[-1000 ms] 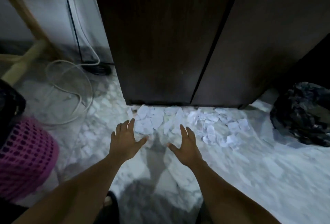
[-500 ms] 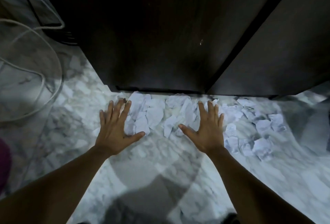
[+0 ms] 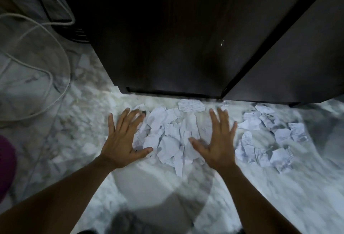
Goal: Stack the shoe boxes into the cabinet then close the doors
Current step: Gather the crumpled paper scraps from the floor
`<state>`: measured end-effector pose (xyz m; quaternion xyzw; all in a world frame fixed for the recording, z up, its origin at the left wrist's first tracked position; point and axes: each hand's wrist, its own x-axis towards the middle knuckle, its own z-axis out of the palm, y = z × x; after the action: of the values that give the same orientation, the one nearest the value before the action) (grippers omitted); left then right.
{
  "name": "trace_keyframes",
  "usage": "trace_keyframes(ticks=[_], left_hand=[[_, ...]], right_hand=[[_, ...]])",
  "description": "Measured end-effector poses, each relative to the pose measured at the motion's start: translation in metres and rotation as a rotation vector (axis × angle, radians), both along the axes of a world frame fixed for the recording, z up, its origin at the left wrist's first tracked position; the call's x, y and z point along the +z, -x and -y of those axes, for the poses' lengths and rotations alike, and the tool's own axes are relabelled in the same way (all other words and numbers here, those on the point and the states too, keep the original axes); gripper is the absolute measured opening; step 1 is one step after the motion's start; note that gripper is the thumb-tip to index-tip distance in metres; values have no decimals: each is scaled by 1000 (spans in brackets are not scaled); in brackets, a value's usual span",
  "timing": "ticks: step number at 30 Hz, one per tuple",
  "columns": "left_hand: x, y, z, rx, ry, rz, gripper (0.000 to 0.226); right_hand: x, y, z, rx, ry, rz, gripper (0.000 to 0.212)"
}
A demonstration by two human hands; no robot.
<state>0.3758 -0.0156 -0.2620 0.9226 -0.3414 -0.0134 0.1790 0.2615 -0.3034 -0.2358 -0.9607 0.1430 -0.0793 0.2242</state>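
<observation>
with cabinet doors [image 3: 167, 38] judged shut, left hand [image 3: 122, 140] and right hand [image 3: 217, 140] are now lowered, spread and empty, seemingly onto paper scraps [image 3: 171, 131].

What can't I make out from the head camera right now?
- Cabinet inside, head view: its dark doors cover the contents.
- Writing on the paper scraps: too small, blurred.
- Pink thing, left edge: cut off by the frame.

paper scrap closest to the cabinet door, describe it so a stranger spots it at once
Find the dark cabinet and follow its left door down to the marble floor. Below that edge lies a wide torn paper scrap. It sits apart beyond the heaped scraps, flat, with lines of writing.
</observation>
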Motion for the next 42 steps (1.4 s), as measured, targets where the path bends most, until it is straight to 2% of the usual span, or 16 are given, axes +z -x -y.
trace_keyframes(ticks=[3,6,10,13,18,22,26,33,35,38,40,42], left_hand=[[5,-11,0,-77,-105,-34,117],[3,-11,8,-129,-118,-108,122],[-2,-6,16,-125,-205,-85,121],[-2,-7,15,-105,-224,-75,120],[2,-8,14,-107,-232,-81,116],[2,-10,13,-101,-236,-78,116],[0,-10,11,-117,-230,-64,116],[0,-13,13,-121,-272,-80,110],[0,-13,12,-116,-251,-80,109],[1,-11,12,-115,-233,-72,109],[1,-11,12,-117,-231,-65,111],[0,-11,12,-121,-224,-63,112]], right_hand=[[2,0,33,-67,137,-169,114],[-1,0,60,-110,98,-235,114],[-3,-5,66,14,-76,-217,106],[-3,-16,59,74,-131,-213,104],[-4,-27,41,259,-103,-201,103],[1,-47,39,217,31,-98,100],[-5,-54,32,342,-63,-260,102],[-3,-22,11,565,-120,-274,101],[2,-16,15,533,-73,-163,100],[9,-13,39,289,-38,-53,104],[11,-6,49,293,-106,-179,114],[11,5,42,430,-149,-344,130]])
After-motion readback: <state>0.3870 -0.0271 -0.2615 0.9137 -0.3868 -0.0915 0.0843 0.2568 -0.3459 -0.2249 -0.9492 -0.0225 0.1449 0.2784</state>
